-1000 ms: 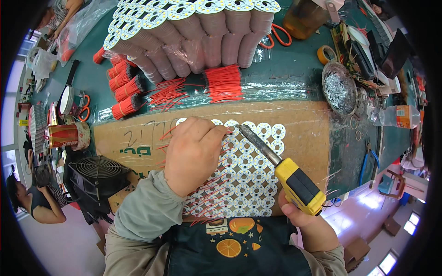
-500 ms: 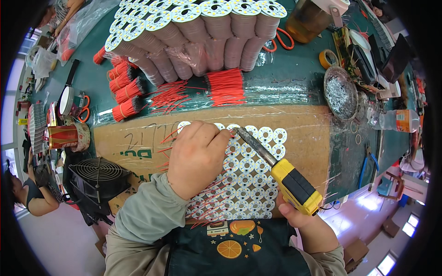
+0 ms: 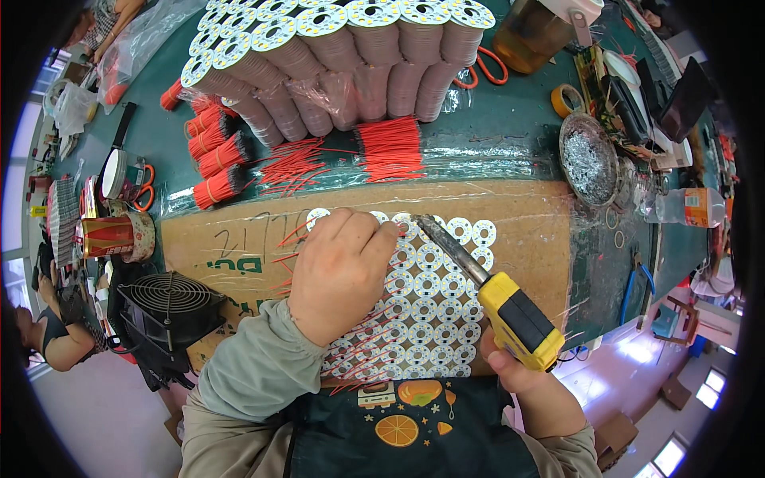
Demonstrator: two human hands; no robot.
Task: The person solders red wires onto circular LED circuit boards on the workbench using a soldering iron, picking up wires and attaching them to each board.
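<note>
My right hand (image 3: 516, 368) grips a yellow and black soldering iron (image 3: 522, 319), its dark tip reaching over the top row of small round white LED boards (image 3: 428, 284). My left hand (image 3: 339, 275) covers part of the same rows, thumb and fingers pinched by the iron's tip. A bit of red wire (image 3: 401, 231) shows at those fingertips; the rest is hidden. Red wires (image 3: 370, 338) lie across the boards at the lower left. The boards lie in close rows on a brown cardboard sheet (image 3: 530, 239).
Tall stacks of round boards (image 3: 374, 48) stand at the back. In front lie loose red wires (image 3: 390, 151) and tied wire bundles (image 3: 217, 187). A black fan (image 3: 171, 307) sits at left; a dish of metallic scraps (image 3: 590, 163) and blue-handled pliers (image 3: 635, 287) at right.
The soldering iron has shifted slightly right, its tip moving a little away from my left fingertips. My left hand has stayed nearly in place.
</note>
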